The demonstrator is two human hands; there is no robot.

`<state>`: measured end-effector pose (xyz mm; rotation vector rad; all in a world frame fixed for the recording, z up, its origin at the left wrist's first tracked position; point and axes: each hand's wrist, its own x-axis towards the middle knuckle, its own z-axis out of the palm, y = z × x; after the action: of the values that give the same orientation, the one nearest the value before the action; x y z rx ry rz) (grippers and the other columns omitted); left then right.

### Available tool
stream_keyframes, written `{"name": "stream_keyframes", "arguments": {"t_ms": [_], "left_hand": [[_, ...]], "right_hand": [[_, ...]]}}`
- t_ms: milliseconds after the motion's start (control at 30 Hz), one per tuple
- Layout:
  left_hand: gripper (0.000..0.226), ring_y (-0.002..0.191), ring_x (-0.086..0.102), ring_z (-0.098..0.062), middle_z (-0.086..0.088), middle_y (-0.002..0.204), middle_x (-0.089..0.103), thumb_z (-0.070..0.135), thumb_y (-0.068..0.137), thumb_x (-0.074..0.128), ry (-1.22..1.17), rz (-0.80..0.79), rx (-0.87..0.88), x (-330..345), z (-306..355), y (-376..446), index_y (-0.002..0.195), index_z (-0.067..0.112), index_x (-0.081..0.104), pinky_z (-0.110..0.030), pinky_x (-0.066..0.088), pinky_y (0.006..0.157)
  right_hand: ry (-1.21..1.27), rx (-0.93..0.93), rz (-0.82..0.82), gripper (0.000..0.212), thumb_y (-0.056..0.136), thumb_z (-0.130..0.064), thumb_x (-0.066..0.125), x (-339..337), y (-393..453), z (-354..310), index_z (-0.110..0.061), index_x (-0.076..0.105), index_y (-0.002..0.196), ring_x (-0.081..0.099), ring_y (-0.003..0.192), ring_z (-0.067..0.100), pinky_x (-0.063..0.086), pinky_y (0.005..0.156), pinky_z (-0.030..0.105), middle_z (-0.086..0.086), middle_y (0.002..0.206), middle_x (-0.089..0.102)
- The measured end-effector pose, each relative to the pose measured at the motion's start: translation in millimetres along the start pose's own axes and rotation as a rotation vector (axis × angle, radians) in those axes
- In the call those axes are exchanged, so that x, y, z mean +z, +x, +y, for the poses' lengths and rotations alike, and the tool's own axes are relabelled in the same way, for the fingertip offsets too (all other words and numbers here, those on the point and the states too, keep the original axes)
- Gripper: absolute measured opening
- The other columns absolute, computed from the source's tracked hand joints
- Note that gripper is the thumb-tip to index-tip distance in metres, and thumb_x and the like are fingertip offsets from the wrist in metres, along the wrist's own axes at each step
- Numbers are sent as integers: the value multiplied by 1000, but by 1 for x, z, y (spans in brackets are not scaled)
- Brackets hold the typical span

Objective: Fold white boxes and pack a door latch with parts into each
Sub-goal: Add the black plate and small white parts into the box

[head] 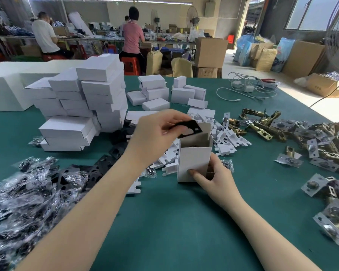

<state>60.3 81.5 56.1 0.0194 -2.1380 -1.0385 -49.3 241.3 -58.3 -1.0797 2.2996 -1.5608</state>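
A small white box (192,163) stands upright on the green table (174,222), its top flap open. My right hand (213,177) grips its lower right side. My left hand (157,132) pinches a flat black plate (190,129) right above the box's open top. Something dark shows inside the box, too hidden to name. Flat white box blanks (223,137) lie behind the box. Brass door latches (262,124) with silver plates are heaped to the right. Clear bags of dark parts (27,188) and loose black plates (98,171) lie at the left.
Stacks of closed white boxes (86,106) rise at the back left, more small ones (160,92) behind the middle. A white cable and charger (247,89) lie far right. Two people sit at benches beyond. Cardboard cartons (209,53) stand on the floor.
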Motion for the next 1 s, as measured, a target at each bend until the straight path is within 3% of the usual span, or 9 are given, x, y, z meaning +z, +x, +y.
{"name": "stream_keyframes", "arguments": {"t_ms": [133, 267, 333, 433, 600, 700, 800, 1000], "left_hand": [[22, 86, 63, 3, 22, 92, 69, 10, 87, 70, 266, -150, 50, 12, 7, 18, 102, 24, 75, -24, 51, 84], [26, 97, 63, 0, 16, 97, 69, 8, 87, 68, 218, -147, 96, 20, 13, 24, 110, 19, 73, -22, 51, 88], [29, 101, 60, -3, 13, 104, 69, 9, 89, 66, 297, -218, 93, 22, 11, 24, 115, 21, 72, -21, 48, 91], [26, 102, 60, -8, 12, 108, 71, 14, 91, 64, 470, -347, 40, 21, 4, 21, 113, 26, 72, -32, 48, 91], [21, 92, 60, -5, 18, 93, 68, 18, 90, 65, 455, -379, -38, 21, 3, 18, 107, 27, 71, -33, 48, 91], [17, 90, 51, 1, 29, 80, 55, 25, 94, 58, 570, -424, -76, 23, 3, 22, 104, 38, 63, -33, 28, 108], [16, 103, 54, -1, 26, 86, 59, 29, 99, 47, 665, -476, -99, 27, 5, 21, 102, 42, 57, -37, 4, 111], [29, 105, 45, -6, 23, 74, 48, 29, 99, 38, 729, -492, -45, 30, 1, 10, 107, 40, 64, -33, 5, 107]], "right_hand": [[0, -10, 12, 49, 82, -33, 74, 1, -1, -1, -67, 46, 104, 65, 88, 0, 54, 78, 21, -28, 98, 66], [-2, -19, 11, 55, 82, -29, 74, 1, -1, -1, -70, 44, 105, 65, 91, 0, 53, 79, 21, -31, 103, 65], [-5, -21, 11, 55, 82, -29, 75, 0, -1, -1, -68, 45, 106, 65, 91, -1, 52, 79, 18, -32, 103, 65], [-8, -6, 6, 51, 81, -31, 75, 0, -1, 0, -61, 46, 110, 65, 90, -2, 52, 79, 20, -33, 101, 64], [-5, -8, 10, 49, 81, -33, 75, 1, -1, 0, -60, 46, 111, 65, 89, 0, 54, 80, 24, -30, 100, 65], [-13, -9, 10, 48, 81, -35, 75, 1, -1, 0, -61, 46, 109, 65, 89, 0, 54, 79, 24, -31, 100, 65], [-8, -6, 10, 46, 81, -36, 75, 1, -1, 0, -57, 47, 110, 65, 89, -1, 54, 80, 24, -31, 100, 65], [-18, -25, 8, 47, 82, -35, 74, 0, 0, 0, -62, 46, 106, 64, 86, -1, 53, 76, 20, -32, 98, 65]]}}
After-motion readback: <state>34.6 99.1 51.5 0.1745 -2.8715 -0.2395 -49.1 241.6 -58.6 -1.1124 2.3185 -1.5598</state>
